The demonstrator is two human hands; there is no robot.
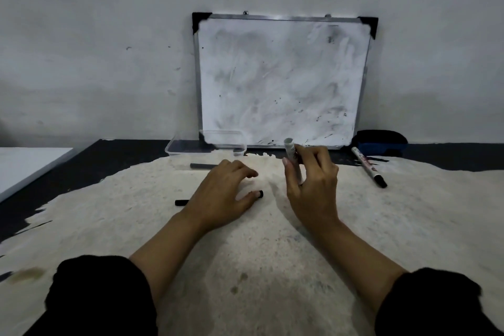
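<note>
cream torn paper [272, 267] covers the black table [109, 161] below a grey wall [109, 35] and smudged whiteboard [281, 76]. my right hand [313, 185] pinches a grey marker [290, 150] upright; my left hand [221, 194] covers a black marker [181, 202], grip unclear.

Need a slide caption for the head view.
Right hand holds a grey marker; left hand rests over a black marker on the cloth, smudged whiteboard behind.

Four markers are counted: a grey marker [289, 148] held at the centre, a black marker [181, 202] near left, a dark marker [203, 165] far left, and a capped marker [368, 166] at the right. One whiteboard [281, 76], one clear container [174, 148] and one eraser [381, 142] are seen.
</note>
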